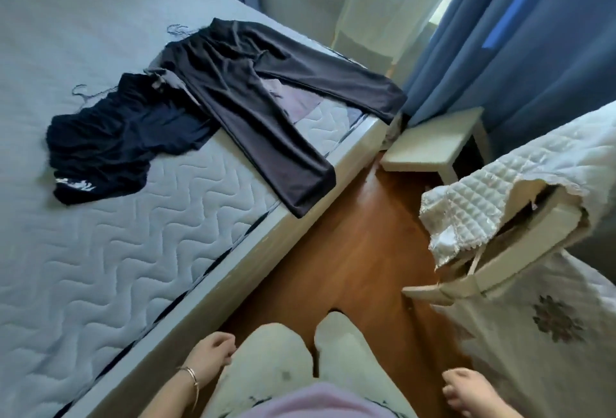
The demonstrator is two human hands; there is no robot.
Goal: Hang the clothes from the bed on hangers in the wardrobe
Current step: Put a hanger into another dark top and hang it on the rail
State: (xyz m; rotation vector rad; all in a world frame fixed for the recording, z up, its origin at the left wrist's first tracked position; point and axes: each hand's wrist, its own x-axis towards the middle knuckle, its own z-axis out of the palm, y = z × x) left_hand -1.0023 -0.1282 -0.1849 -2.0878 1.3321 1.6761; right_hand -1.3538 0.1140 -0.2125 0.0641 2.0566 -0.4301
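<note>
Dark brown trousers lie spread on the bed, with their legs reaching over the bed's right edge. A thin wire hanger pokes out at their waistband. To their left lies a crumpled navy garment with white lettering, and a second wire hanger shows at its top. My left hand hangs beside my left thigh, fingers loosely curled, holding nothing. My right hand hangs at the lower right, also empty. Both hands are well short of the clothes. No wardrobe is in view.
A narrow strip of wooden floor runs between the bed and a piece of furniture under a white quilted cover on the right. A small white stool stands ahead by the blue curtains.
</note>
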